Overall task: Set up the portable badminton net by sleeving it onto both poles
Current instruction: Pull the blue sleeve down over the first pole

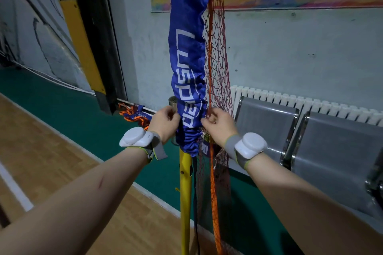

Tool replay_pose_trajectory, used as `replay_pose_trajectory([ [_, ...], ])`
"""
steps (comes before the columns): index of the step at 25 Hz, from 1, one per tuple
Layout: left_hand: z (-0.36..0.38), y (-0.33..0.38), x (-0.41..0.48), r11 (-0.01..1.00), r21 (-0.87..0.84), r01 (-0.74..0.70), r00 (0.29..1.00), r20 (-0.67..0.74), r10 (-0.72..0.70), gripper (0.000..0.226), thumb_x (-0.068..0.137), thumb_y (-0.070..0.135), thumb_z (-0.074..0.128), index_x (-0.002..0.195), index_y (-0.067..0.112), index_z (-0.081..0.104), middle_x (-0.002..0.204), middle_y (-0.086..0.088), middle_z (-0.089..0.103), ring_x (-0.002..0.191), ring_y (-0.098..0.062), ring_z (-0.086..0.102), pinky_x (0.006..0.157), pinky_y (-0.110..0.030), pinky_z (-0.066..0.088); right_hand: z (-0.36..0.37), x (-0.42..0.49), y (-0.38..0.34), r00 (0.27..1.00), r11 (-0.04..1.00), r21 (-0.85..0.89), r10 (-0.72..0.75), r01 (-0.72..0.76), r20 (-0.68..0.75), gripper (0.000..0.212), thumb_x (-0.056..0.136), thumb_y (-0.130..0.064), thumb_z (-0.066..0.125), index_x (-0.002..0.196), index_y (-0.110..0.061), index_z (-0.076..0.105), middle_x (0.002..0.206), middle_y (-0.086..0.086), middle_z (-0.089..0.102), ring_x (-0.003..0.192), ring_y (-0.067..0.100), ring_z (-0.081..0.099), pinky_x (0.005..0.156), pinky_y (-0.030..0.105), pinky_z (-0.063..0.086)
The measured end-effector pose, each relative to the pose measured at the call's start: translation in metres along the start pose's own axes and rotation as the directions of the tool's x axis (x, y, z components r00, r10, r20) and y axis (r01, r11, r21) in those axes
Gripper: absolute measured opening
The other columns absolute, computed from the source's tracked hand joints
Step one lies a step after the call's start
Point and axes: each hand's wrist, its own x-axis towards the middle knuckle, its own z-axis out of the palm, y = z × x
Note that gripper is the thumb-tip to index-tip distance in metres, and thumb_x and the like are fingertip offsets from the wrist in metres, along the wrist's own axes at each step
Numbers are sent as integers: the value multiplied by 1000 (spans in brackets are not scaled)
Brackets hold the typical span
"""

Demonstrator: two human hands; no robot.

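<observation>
A yellow pole (185, 192) stands upright in front of me. A blue fabric sleeve (187, 54) with white lettering covers its upper part and bunches in folds at its lower end. Dark red mesh netting (217, 64) with an orange edge band (213, 192) hangs from the sleeve's right side. My left hand (164, 121) grips the bunched sleeve from the left. My right hand (218, 124) pinches the sleeve's edge and the netting on the right. Both wrists carry white devices on grey bands.
A row of metal waiting seats (335, 151) stands close on the right below a white radiator (300, 101). More blue and orange net fabric (136, 116) lies on the green floor by the wall. A black and yellow post (87, 47) rises at the left.
</observation>
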Motion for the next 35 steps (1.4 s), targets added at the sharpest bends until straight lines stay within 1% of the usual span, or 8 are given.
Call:
replay_pose_trajectory([
  [2,0,0,-2,999,21,-32,999,-8,32,18,88,16,48,88,0,57,76,-21,62,73,-40,62,74,-46,53,3,1,-6,1000,999,-28,-25,25,6,16,88,-15,55,74,-9,49,64,4,42,65,18,40,64,27,34],
  [11,0,-7,-5,951,277,-140,983,153,100,14,86,12,49,72,13,47,86,-25,68,77,-40,66,75,-42,53,13,1,3,998,955,-298,14,3,54,41,86,-17,57,51,-14,37,54,0,39,65,23,44,64,27,37],
  [15,-1,-10,-6,930,345,-124,978,200,56,14,85,14,47,72,11,48,88,-22,68,78,-38,66,75,-41,54,14,-1,9,997,963,-269,27,-8,68,30,86,-16,57,58,-11,45,54,2,42,64,22,45,64,27,38],
  [19,-3,-6,-8,993,97,-71,996,54,66,14,86,18,49,90,8,58,90,-17,67,71,-33,62,73,-42,55,9,-3,0,1000,999,-40,-1,0,-25,6,84,-15,54,80,-11,51,55,-2,42,59,18,41,65,27,39],
  [22,-3,-2,-8,991,61,-119,993,7,119,8,88,13,50,83,8,54,90,-22,65,74,-37,63,74,-41,53,13,-1,-5,998,997,-80,-26,22,-48,24,86,-12,51,65,-11,41,57,2,41,62,19,39,63,26,33],
  [26,-5,-8,-3,960,217,-180,982,98,162,14,88,14,49,75,11,46,83,-26,65,75,-41,64,74,-44,51,18,1,-2,999,984,-178,7,-16,-51,36,88,-12,50,57,-18,34,50,-3,37,56,18,37,65,27,37],
  [29,-8,-12,3,957,204,-207,970,168,174,15,85,14,50,72,13,45,77,-21,64,74,-39,65,73,-43,53,15,-3,-4,996,976,-213,40,-55,-74,37,89,-13,50,57,-18,34,49,-3,36,53,16,36,66,29,40],
  [35,-22,-38,25,967,106,-231,948,246,200,15,87,8,49,89,7,64,95,-18,69,84,-37,66,76,-31,49,34,-5,-14,965,967,-195,114,-162,-238,11,87,-8,46,80,-4,53,65,8,48,71,24,48,76,36,47],
])
